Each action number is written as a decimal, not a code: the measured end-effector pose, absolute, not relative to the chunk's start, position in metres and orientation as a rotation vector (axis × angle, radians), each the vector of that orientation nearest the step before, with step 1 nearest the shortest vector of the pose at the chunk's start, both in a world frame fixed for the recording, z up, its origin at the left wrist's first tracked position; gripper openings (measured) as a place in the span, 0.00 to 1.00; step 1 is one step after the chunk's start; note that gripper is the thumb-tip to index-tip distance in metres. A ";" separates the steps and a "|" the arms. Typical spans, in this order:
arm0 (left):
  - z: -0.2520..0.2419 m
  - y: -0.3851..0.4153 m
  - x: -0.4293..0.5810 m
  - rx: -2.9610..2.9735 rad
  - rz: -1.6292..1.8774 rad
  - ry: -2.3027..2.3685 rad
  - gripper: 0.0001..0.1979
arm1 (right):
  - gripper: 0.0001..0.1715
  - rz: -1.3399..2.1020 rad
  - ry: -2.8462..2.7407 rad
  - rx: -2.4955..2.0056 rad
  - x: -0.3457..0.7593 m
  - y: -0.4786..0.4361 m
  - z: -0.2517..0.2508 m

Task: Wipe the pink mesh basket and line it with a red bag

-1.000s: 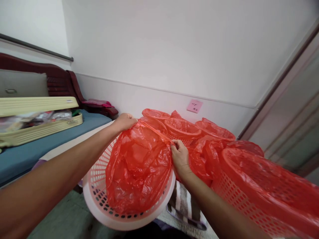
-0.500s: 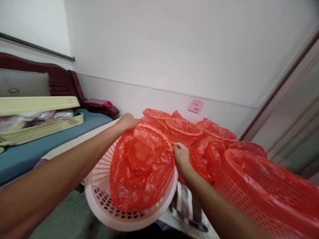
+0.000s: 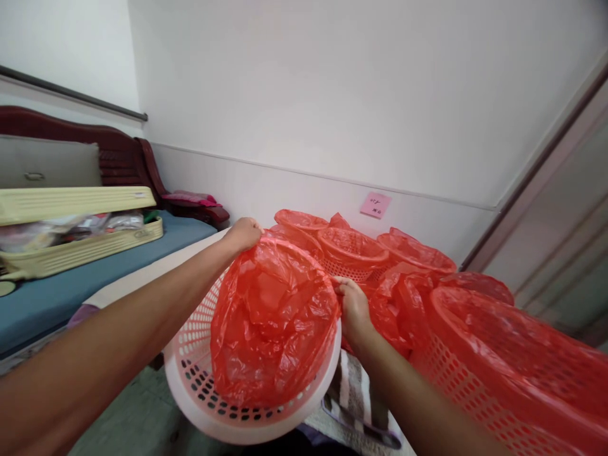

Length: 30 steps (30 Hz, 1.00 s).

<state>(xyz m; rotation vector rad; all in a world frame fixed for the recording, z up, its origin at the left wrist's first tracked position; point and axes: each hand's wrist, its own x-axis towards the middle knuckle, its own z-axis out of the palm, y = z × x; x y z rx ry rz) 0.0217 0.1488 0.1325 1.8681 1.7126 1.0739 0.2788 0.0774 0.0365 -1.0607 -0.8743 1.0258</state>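
Note:
A pale pink plastic basket point(image 3: 209, 419) with a perforated wall tilts toward me. Inside it bunches a thin red plastic bag point(image 3: 270, 316), which laps over the far part of the rim. My left hand point(image 3: 246, 233) is closed on the bag's edge at the rim's far left. On the right side of the rim, my right hand point(image 3: 352, 307) pinches the bag's edge between thumb and fingers. The near part of the rim is bare of the bag.
Several baskets lined with red bags, among them a large one point(image 3: 475, 367), crowd the right and back. A pink note point(image 3: 375, 204) is on the wall. An open yellow suitcase point(image 3: 95, 244) lies on the blue bed at left. A striped towel point(image 3: 356, 392) lies below my right arm.
My right hand has pulled the bag's edge slightly outward and down along the right rim. My left hand keeps its hold, and the view has shifted a little.

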 end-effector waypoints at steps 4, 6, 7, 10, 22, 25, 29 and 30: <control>0.131 0.152 0.016 1.843 1.083 1.758 0.09 | 0.12 1.257 -0.993 -0.960 0.287 0.074 0.044; 0.131 0.154 0.014 1.834 1.095 1.779 0.08 | 0.11 1.286 -1.012 -0.942 0.295 0.072 0.049; 0.130 0.155 0.014 1.830 1.103 1.788 0.08 | 0.11 1.291 -1.012 -0.938 0.299 0.072 0.051; 0.130 0.157 0.017 1.822 1.135 1.803 0.07 | 0.10 1.326 -0.956 -0.915 0.309 0.070 0.056; 0.136 0.152 0.035 1.851 1.145 1.763 0.10 | 0.10 0.886 -1.411 -1.436 0.318 0.072 0.044; 0.137 0.152 0.039 1.864 1.135 1.750 0.11 | 0.06 0.497 -1.420 -1.439 0.320 0.084 0.062; 0.140 0.149 0.049 1.889 1.124 1.688 0.12 | 0.13 -0.027 -1.638 -1.356 0.296 0.086 0.092; 0.141 0.148 0.053 1.898 1.120 1.667 0.13 | 0.14 -0.079 -1.701 -1.343 0.286 0.086 0.097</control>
